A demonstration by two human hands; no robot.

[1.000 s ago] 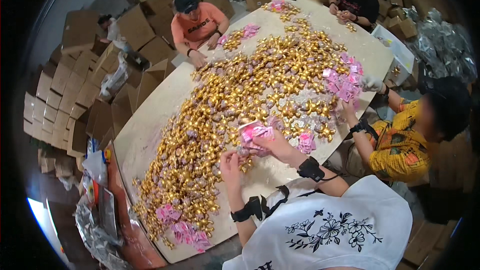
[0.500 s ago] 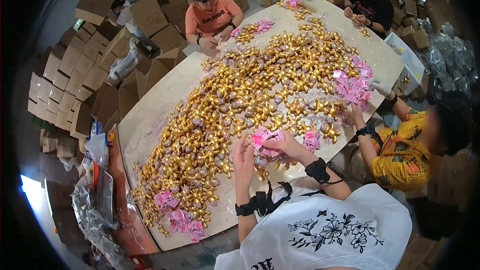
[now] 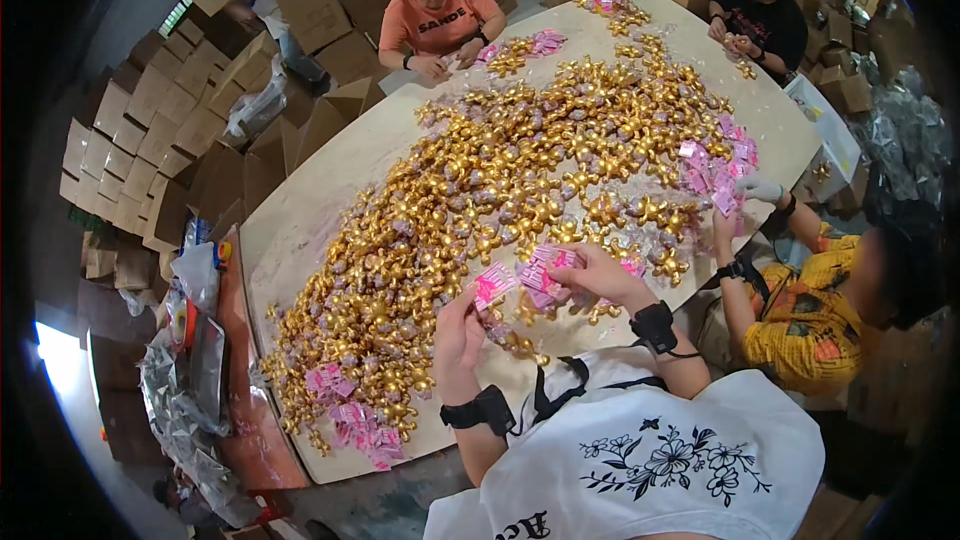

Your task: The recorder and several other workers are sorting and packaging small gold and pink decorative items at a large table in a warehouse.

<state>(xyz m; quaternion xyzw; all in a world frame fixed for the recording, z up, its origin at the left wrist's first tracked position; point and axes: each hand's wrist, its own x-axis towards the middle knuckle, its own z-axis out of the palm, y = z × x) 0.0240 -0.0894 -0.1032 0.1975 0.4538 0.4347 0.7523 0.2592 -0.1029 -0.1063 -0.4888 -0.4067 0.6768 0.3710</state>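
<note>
My left hand (image 3: 459, 333) pinches a single pink printed card (image 3: 492, 286) by its lower edge. Just right of it, my right hand (image 3: 606, 278) grips a small stack of pink cards (image 3: 541, 270) between thumb and fingers. Both hands hover over the near edge of the table, and a narrow gap separates the single card from the stack. Below them lie a few gold figurines (image 3: 517, 342), partly hidden by the cards and hands. Beyond spreads a large heap of shiny gold figurines (image 3: 430, 210), many with clear wrapping on them.
Pink cards (image 3: 362, 430) are scattered at the table's near left, with another pile (image 3: 712, 168) at its right. A co-worker in yellow (image 3: 800, 310) sits to my right; two others (image 3: 440, 20) work across the table (image 3: 310, 185). Cardboard boxes (image 3: 150, 120) are stacked at the left.
My hands have drawn apart. My left hand has moved left and lower with one pink card, while the stack stays in my right. The whole view has shifted slightly.
</note>
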